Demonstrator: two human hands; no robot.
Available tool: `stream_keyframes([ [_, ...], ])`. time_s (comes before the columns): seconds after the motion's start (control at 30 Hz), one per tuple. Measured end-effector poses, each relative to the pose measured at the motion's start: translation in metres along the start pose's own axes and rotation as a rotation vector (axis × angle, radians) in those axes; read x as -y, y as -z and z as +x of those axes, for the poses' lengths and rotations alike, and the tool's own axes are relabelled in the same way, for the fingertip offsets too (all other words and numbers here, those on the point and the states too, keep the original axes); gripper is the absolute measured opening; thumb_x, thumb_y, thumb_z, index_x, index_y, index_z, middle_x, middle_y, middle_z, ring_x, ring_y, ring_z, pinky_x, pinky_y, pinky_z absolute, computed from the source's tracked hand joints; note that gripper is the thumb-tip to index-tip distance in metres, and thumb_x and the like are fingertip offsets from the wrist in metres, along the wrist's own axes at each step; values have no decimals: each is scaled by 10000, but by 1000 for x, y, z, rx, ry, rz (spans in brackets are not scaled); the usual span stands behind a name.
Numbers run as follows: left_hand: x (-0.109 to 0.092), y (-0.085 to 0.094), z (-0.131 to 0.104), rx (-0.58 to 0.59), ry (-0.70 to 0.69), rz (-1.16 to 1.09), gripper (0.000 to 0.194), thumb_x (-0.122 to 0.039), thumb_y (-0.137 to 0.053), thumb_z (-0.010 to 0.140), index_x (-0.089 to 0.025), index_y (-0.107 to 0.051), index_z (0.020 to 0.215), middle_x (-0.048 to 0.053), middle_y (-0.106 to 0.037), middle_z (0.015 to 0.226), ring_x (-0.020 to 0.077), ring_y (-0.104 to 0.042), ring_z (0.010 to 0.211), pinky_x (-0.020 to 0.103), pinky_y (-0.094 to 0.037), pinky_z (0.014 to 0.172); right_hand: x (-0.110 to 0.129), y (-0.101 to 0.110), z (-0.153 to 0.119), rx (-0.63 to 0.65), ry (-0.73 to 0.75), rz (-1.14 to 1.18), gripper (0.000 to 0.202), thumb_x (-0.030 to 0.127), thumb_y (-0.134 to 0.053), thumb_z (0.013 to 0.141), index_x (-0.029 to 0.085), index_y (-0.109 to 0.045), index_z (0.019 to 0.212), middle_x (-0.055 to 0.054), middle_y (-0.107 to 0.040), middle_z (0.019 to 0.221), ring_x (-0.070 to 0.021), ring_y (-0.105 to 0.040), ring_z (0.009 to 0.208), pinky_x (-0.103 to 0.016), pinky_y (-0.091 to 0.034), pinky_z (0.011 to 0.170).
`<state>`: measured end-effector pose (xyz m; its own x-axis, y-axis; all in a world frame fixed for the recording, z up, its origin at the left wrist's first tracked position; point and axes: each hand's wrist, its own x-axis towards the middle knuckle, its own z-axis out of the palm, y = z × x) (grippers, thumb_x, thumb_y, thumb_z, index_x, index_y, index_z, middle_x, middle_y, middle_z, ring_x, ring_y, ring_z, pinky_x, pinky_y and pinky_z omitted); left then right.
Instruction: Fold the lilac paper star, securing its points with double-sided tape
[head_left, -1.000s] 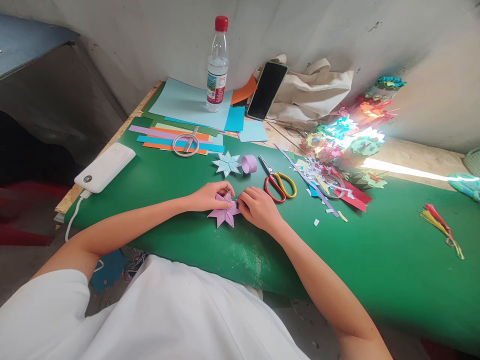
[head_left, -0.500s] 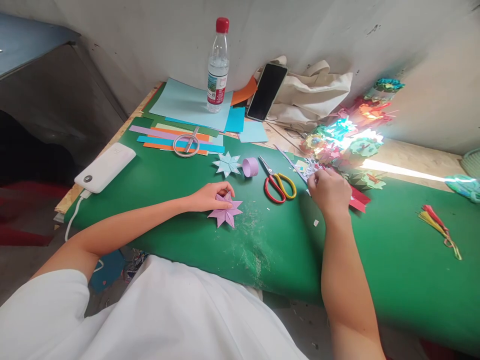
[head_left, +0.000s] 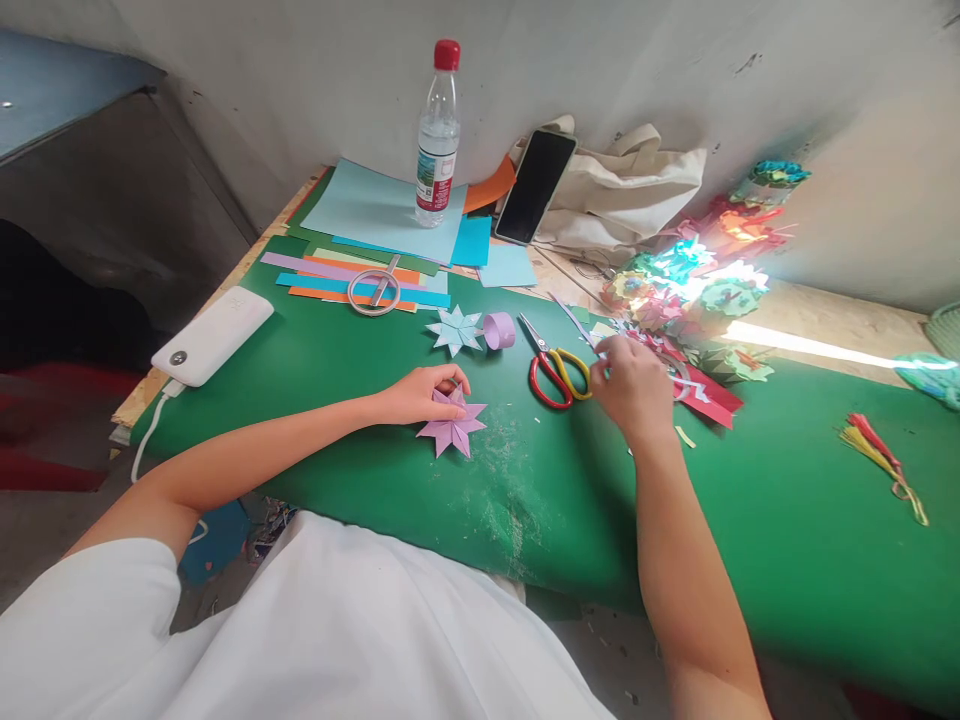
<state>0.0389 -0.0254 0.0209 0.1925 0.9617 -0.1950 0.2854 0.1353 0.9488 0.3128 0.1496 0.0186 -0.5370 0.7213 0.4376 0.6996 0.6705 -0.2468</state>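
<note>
My left hand [head_left: 424, 395] pinches a purple folded paper star [head_left: 452, 432] by its upper points, low over the green mat [head_left: 360, 470]. To the right, my right hand [head_left: 634, 385] has its fingers drawn together at the lower end of a thin purple strip [head_left: 574, 320]; what lies between the fingertips is too small to name. Beside it are red-and-yellow scissors [head_left: 555, 368], blades pointing away. A pale blue paper star [head_left: 454, 331] and a purple paper ring [head_left: 499, 331] lie behind my left hand. Red paper [head_left: 716, 402] is right of my right hand.
A bottle [head_left: 437, 150] stands on pale blue sheets [head_left: 360, 210]. A phone [head_left: 536, 187] leans on a cloth bag [head_left: 630, 190]. Coloured strips with a tape roll [head_left: 373, 292], a white power bank [head_left: 214, 337], paper flowers [head_left: 712, 270] and tassels [head_left: 881, 460] are around.
My right hand has moved left and a little toward me, away from the paper flowers. Small scraps near it have shifted, and a tape roll shows beside it. My left hand keeps its hold on the purple star.
</note>
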Motion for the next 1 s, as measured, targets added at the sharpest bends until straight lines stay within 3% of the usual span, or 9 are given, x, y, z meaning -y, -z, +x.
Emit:
stream_keyframes([
  [0.2,1,-2,0,19,0,47,298,-273,-687,726,-184,-525,960,-98,-497,590,53,-379,509,193,-298,539,103,-10,-19,199,140,333,180,327,-447,936,203,-545,850,-27,-592,752,-150,-546,715,-281,-421,683],
  [0.33,-1,-4,1,44,-18,59,298,-255,-677,712,-186,-529,961,-84,-572,641,57,-419,537,188,-310,551,138,-19,-32,253,143,471,186,358,-484,923,205,-531,829,-21,-572,736,-150,-521,710,-279,-402,660],
  [0.53,0,-5,2,38,-17,33,300,-279,-692,695,-183,-556,945,-45,-644,750,89,-527,628,193,-362,586,143,-25,-35,281,75,604,156,276,-485,899,199,-503,765,10,-517,665,-109,-459,596,-239,-362,543],
  [0.67,5,-5,5,-19,18,-11,327,-336,-691,712,-180,-554,965,-57,-586,646,93,-504,572,197,-358,550,138,-26,-35,279,29,637,157,260,-466,897,196,-486,755,27,-511,629,-93,-434,555,-222,-357,511],
  [1.0,5,-5,6,-146,53,-90,319,-317,-739,677,-167,-561,895,-69,-540,618,63,-449,545,196,-341,563,132,-28,-37,197,114,466,117,276,-457,909,205,-462,816,2,-513,686,-132,-450,624,-264,-359,584],
])
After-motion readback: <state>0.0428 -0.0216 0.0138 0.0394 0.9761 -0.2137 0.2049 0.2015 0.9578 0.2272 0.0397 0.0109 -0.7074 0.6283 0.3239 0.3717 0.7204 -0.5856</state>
